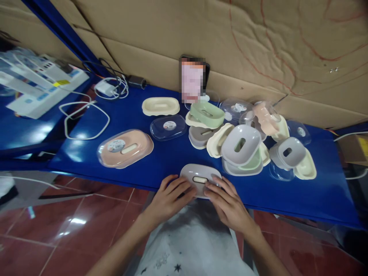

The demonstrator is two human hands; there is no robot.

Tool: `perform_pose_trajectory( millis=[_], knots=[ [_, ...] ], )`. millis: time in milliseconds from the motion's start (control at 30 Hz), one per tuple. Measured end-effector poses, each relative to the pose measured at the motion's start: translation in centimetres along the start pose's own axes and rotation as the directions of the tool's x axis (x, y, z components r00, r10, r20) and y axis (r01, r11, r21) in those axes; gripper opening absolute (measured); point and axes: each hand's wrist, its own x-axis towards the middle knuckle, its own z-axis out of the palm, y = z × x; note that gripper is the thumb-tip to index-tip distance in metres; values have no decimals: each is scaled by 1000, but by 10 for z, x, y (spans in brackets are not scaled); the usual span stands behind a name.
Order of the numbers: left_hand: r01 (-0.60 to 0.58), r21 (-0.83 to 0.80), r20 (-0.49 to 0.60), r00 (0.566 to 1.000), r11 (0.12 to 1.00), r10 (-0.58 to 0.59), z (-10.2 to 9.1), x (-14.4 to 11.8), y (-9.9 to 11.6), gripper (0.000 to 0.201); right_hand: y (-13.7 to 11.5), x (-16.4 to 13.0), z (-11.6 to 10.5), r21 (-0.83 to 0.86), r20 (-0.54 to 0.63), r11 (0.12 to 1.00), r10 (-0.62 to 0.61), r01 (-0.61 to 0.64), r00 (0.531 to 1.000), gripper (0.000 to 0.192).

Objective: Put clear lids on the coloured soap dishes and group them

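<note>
Your left hand (169, 195) and right hand (227, 203) press flat on a grey soap dish (200, 179) at the near edge of the blue bench (172, 157), fingers spread on top, no closed grip on it. Its long axis runs 9 to 3 o'clock, slot up. It partly overhangs the edge, so an uneven push could tip it to the floor. At 10 o'clock lies a pink dish (125, 148); at 1 o'clock, a loose heap of dishes (244, 143) that a nudge could scatter.

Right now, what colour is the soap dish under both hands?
Light grey soap dish, with a slot in the middle; the head view shows it.
</note>
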Motion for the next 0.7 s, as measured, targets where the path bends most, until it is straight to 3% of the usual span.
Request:
perform_pose_trajectory(
  millis=[100,200,267,333,433,600,700],
  knots=[
    [22,-33,50,999,999,-21,3,2,0,18,1,2,-2,-6,-40,1000,-17,17,999,48],
    [40,-52,68,997,998,-36,2,6,-1,22,7,-2,-11,-48,-222,999,-10,-1,975,48],
    [36,-64,59,998,997,-33,2,9,0,20,15,-4,-20,-103,-397,988,64,-114,916,53],
    [27,-75,51,998,997,-23,3,12,1,18,26,-3,-30,-159,-499,948,162,-274,851,56],
    [19,-102,59,998,995,-13,6,15,5,18,42,6,-46,-253,-475,882,245,-398,845,58],
    [-1,-157,47,999,988,8,8,20,11,30,52,28,-65,-323,-427,845,271,-425,863,61],
    [63,-148,-63,995,987,-73,1,31,-1,34,39,31,-58,-270,-484,885,216,-379,848,65]
  ],
)
